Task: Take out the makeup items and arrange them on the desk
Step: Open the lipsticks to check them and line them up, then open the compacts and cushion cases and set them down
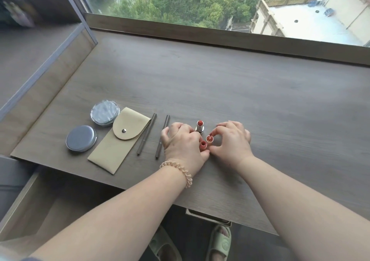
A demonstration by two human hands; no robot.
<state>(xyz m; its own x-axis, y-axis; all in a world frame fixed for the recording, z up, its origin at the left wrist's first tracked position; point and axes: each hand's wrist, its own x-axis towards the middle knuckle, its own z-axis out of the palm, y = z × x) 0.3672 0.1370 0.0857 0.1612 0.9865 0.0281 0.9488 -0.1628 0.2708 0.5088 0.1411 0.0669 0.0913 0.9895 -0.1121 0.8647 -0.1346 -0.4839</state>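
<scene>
On the grey-brown desk [240, 100] lie a beige snap pouch [118, 142], two slim grey pencils [147, 133] [162, 136], a flat grey round compact [81, 138] and a clear-lidded round case [105, 111]. An uncapped red lipstick [200, 126] stands upright behind my hands. My left hand [182, 140] grips a small red lipstick [203, 145]. My right hand [233, 138] pinches a second small one [209, 138] right beside it. Both small lipsticks stand on the desk, almost touching each other.
A raised window ledge [220, 32] runs along the back, and a side panel [50, 80] walls the desk's left edge. An open drawer [50, 204] sits below the front left. My feet in green slippers [219, 242] show under the desk.
</scene>
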